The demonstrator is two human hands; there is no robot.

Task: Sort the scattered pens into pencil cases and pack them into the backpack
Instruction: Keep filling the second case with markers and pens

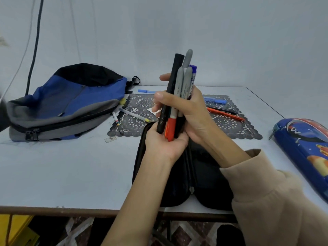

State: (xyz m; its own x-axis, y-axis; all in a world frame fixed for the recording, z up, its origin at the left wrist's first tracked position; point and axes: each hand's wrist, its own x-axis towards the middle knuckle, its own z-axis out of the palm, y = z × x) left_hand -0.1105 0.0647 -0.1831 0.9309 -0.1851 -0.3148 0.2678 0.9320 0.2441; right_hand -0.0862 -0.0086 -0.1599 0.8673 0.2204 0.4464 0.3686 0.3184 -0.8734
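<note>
In your head view, your right hand (197, 114) wraps its fingers round a bundle of pens (177, 89), held upright above the open black pencil case (209, 174). Your left hand (165, 146) cups the bundle's lower ends, fingers curled about them. The case lies on the table (71, 166) by its near edge. Behind your hands, an orange pen (225, 114), a blue marker (215, 100) and a yellow-tipped white pen (133, 115) lie loose on the lace mat (138, 126). The backpack (71, 103) lies zipped at far left; a blue printed pencil case (305, 144) lies at right.
</note>
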